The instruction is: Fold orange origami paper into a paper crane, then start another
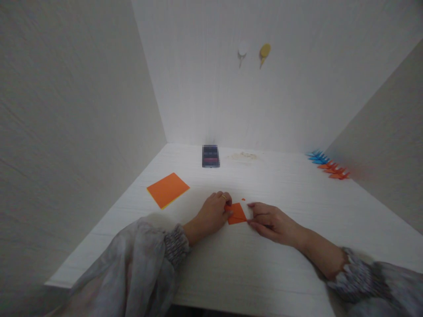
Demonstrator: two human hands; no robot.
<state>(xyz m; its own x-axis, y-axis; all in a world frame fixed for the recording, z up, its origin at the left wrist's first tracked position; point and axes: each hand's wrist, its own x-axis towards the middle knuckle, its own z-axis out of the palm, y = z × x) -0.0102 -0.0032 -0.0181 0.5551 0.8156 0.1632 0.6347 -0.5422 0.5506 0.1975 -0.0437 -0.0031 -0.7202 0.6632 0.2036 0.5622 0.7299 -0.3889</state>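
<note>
A small folded orange paper (237,213) lies on the white table (231,264) between my two hands. My left hand (213,213) presses on its left edge with curled fingers; a ring shows on one finger. My right hand (269,220) pinches the paper's right edge, where a white underside shows. Both hands are closed on the paper. A tiny orange scrap (243,199) lies just beyond it.
A stack of orange paper sheets (168,189) lies to the left. A dark phone (210,156) rests near the back wall. Several blue and orange folded paper figures (328,165) line the far right. Two hooks (253,53) hang on the wall.
</note>
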